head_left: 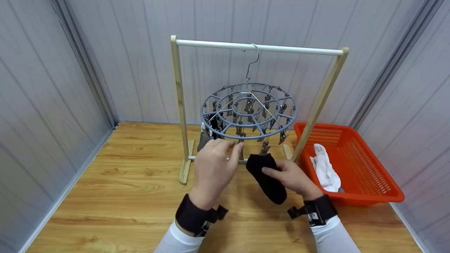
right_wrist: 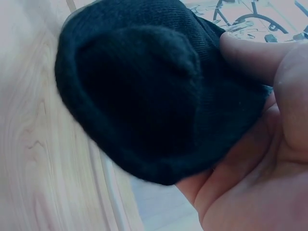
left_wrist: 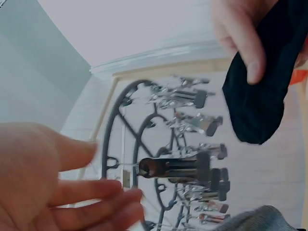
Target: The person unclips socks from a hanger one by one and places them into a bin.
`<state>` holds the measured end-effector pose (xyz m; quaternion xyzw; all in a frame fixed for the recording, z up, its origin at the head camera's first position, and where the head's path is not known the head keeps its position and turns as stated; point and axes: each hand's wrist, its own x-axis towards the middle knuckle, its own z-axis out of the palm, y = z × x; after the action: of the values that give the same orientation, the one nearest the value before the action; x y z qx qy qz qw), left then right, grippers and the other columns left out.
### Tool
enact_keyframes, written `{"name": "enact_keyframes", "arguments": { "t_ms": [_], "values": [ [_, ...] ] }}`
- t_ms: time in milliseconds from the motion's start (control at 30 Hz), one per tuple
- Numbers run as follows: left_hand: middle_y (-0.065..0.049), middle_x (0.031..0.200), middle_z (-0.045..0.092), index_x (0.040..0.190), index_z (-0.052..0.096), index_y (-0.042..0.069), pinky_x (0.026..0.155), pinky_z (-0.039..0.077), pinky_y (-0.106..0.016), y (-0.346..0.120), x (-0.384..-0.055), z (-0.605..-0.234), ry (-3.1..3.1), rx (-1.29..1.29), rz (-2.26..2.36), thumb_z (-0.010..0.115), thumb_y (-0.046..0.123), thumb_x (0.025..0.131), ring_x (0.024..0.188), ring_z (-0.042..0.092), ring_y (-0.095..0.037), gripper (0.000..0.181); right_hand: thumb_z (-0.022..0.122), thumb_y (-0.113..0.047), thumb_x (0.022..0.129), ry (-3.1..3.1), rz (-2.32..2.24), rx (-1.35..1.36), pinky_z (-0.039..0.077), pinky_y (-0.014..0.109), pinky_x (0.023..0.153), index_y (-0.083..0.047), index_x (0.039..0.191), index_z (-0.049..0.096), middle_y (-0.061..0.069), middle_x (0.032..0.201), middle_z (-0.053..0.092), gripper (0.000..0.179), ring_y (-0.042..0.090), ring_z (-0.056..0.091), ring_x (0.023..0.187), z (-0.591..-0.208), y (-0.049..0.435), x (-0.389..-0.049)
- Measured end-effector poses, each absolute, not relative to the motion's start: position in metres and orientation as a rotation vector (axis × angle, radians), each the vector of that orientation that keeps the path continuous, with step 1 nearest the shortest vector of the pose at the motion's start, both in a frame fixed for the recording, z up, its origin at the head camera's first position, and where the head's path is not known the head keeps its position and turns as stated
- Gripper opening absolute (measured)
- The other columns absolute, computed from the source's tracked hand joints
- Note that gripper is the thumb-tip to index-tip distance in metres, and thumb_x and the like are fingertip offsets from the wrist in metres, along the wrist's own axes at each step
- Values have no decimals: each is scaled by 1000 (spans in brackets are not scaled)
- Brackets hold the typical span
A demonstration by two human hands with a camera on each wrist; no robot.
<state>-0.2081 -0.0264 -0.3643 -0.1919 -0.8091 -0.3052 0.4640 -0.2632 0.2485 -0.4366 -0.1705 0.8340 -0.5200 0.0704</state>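
Note:
My right hand (head_left: 293, 177) holds a black sock (head_left: 269, 179) between thumb and fingers, its cuff up and toe hanging down toward the right. In the right wrist view the sock (right_wrist: 139, 96) fills much of the picture, the thumb lying over it. My left hand (head_left: 216, 165) is just below the front left rim of a round grey clip hanger (head_left: 246, 137). Seen from the left wrist, its thumb and fingers stand apart beside a metal clip (left_wrist: 178, 167), with nothing between them. Dark and grey socks (head_left: 203, 140) hang at the hanger's left side, partly behind the left hand.
The hanger hooks over the white bar (head_left: 211, 44) of a wooden-legged rack. Many metal clips dangle under its rings. To the right, an orange basket (head_left: 397, 195) contains a white sock (head_left: 325, 168) with a bit of grey. Pale panel walls enclose the wood-patterned surface (head_left: 133, 182).

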Motion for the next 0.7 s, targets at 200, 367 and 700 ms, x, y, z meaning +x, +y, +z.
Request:
{"name": "enact_keyframes", "arguments": {
  "t_ms": [200, 367, 700],
  "values": [
    [-6, 90, 77, 93, 81, 5, 73, 58, -34, -37, -215, -358, -1795, -495, -805, 79, 18, 105, 82, 70, -23, 17, 77, -32, 108, 2522, -1566, -546, 63, 30, 72, -2, 102, 82, 8, 92, 82, 31, 20, 79, 81, -436, 253, -263],
    [-14, 118, 79, 116, 82, -1, 101, 60, -44, -41, -221, -359, -1829, -471, -771, 79, 17, 104, 113, 73, -32, 22, 76, -34, 108, 2588, -1528, -558, 61, 29, 70, -3, 96, 82, 7, 87, 81, 33, 19, 77, 78, -433, 259, -264],
    [-18, 131, 78, 120, 81, -2, 118, 51, -53, -43, -224, -366, -1922, -468, -769, 76, 26, 108, 130, 70, -37, 31, 79, -30, 106, 2668, -1574, -492, 59, 27, 69, -2, 94, 83, 5, 84, 79, 30, 16, 75, 76, -424, 271, -265]
  ]
}}
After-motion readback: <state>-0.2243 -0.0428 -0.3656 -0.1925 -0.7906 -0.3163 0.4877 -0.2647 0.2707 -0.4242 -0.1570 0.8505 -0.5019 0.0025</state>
